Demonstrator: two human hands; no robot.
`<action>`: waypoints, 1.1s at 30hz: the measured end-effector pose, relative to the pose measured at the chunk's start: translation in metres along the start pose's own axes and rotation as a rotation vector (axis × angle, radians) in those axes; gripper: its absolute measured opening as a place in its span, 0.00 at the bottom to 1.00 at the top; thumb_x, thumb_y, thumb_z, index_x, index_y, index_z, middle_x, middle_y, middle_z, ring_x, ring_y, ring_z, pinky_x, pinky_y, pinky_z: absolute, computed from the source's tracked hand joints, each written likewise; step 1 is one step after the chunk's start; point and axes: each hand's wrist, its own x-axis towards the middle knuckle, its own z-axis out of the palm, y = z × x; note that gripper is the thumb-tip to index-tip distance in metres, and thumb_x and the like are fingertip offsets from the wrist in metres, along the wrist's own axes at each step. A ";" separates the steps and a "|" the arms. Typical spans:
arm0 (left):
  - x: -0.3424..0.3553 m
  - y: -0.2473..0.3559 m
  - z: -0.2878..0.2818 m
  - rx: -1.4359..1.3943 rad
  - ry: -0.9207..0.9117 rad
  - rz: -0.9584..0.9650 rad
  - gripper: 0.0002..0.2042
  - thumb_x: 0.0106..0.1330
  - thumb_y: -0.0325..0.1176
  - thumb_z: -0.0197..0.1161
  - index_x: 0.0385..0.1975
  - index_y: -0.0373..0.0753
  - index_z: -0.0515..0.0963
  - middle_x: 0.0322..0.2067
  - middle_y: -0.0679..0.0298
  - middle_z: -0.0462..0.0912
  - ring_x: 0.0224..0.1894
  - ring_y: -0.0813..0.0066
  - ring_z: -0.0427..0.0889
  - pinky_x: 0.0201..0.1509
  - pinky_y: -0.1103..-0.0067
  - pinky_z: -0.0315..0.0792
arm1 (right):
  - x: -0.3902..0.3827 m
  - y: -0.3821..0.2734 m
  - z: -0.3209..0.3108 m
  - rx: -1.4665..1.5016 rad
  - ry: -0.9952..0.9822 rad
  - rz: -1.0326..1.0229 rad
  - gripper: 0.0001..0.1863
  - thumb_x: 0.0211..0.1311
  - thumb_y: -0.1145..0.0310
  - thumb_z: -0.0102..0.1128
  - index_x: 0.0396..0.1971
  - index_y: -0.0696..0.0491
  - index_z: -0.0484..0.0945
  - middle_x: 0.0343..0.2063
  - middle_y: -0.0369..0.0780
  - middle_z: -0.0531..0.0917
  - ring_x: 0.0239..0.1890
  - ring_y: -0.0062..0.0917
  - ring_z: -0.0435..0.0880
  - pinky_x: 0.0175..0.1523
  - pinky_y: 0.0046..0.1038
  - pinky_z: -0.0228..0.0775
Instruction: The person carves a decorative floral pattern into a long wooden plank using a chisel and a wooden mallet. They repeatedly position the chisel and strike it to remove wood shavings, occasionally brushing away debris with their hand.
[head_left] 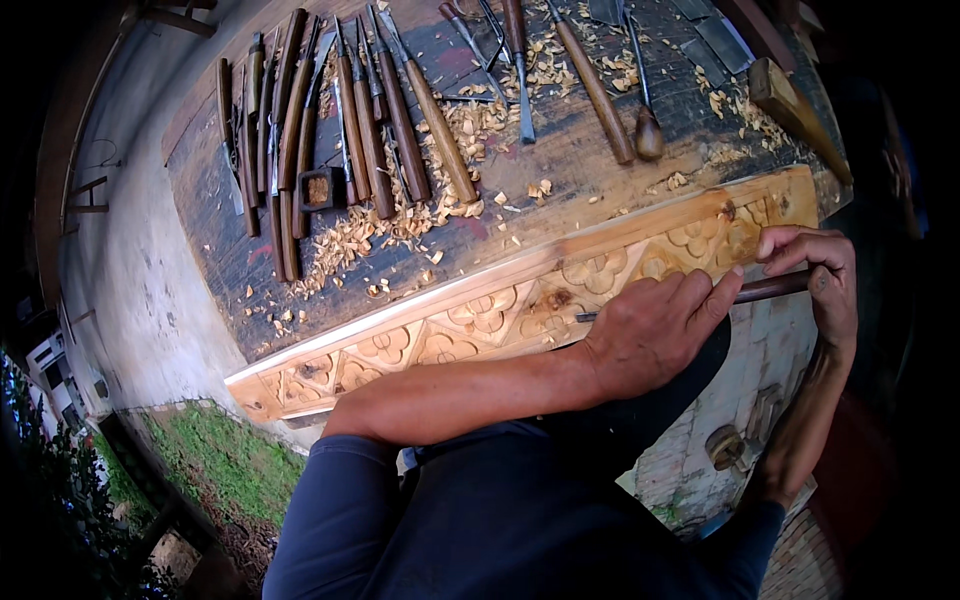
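The carved board [490,308] lies just beyond the left grip [655,335], along the worktop [590,195]. The chisel [770,288], firmly clasped there, probably wants a low angle and shallow, steady pressure. The left forearm [470,400] crosses the body; the right grip [828,275] curls at the handle's butt, its hold unclear.

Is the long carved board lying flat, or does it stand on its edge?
Lying flat: the board shows its broad carved face upward, along the near side of the table.
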 end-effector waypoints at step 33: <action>-0.016 0.023 -0.025 0.060 -0.105 0.151 0.28 0.61 0.33 0.62 0.63 0.34 0.79 0.30 0.67 0.70 0.25 0.75 0.71 0.25 0.78 0.65 | -0.051 0.009 0.007 0.260 0.339 0.155 0.50 0.81 0.30 0.25 0.23 0.62 0.79 0.37 0.52 0.87 0.44 0.37 0.84 0.61 0.38 0.70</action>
